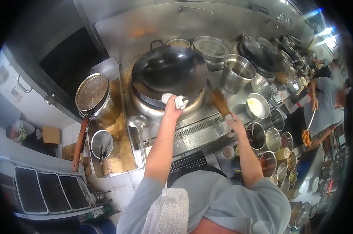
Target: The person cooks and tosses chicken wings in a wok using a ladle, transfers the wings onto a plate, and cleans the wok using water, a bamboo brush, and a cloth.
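A large black wok sits tilted on the round burner ring of the stove. My left hand is closed around a folded white cloth at the wok's near rim; the cloth hides whatever part of the wok lies under it. In my right hand is a bamboo wok brush, its bristles pointing away from me, just right of the wok. A steel ladle rests on the stove's left front, its handle toward me.
Left of the stove, a mesh strainer with a wooden handle covers a metal pot. A steel pot stands at the right, near a bowl of white contents. Several seasoning containers line the right side. Another person holds a ladle of food.
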### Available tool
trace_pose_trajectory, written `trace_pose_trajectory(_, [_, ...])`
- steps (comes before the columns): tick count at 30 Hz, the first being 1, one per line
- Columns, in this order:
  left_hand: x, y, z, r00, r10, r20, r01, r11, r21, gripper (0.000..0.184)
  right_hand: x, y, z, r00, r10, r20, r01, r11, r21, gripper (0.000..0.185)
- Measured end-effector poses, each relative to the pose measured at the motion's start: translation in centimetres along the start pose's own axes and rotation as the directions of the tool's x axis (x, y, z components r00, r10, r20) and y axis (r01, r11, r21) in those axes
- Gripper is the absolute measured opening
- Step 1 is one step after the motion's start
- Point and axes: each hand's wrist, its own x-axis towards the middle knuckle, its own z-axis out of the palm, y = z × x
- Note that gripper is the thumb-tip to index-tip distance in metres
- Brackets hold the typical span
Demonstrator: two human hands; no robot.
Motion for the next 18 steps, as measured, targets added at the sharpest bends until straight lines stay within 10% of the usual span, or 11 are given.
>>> trace_pose_trajectory(2, [0.6,0.0,-0.4,0.993,0.117,0.011,-0.118,0.990,0.076,0.017,-1.4,-3.7,-0.1,0.999,0.031,-0.018,-0.025,0.957,0.289,0.056])
trace_pose_trajectory(6, [-4.1,-1.3,0.8,0.993,0.120,0.023,-0.122,0.982,0.146,0.013,-0.5,-11.1,-0.8,0.842,-0.531,-0.096,0.539,0.818,0.204,0.059])
trace_pose_trajectory(8, [-2.8,-1.7,0.3,0.991,0.136,-0.009,-0.135,0.986,0.098,0.011,0.2,-18.9,-0.5,0.790,-0.581,0.197,0.556,0.813,0.172,0.058])
trace_pose_trajectory(14, [-1.7,-0.3,1.5,0.986,0.145,-0.085,-0.139,0.988,0.068,0.013,8.2,-29.0,9.3,0.563,-0.199,0.802,0.519,0.840,-0.156,0.060])
trace_pose_trajectory(16, [-1.8,-0.2,1.4,0.975,0.148,-0.167,-0.134,0.986,0.095,0.014,13.9,-28.1,12.7,0.654,0.195,0.731,0.526,0.576,-0.625,0.067])
trace_pose_trajectory(17, [-2.1,-0.2,1.1,0.974,0.134,-0.181,-0.119,0.988,0.095,0.014,21.5,-24.3,14.4,0.565,-0.216,0.796,0.818,0.016,-0.575,0.053])
trace_pose_trajectory(18, [-2.3,-0.1,1.1,0.975,0.120,-0.189,-0.105,0.991,0.088,0.014,21.7,-27.1,14.1,0.812,-0.224,0.539,0.559,0.033,-0.829,0.043])
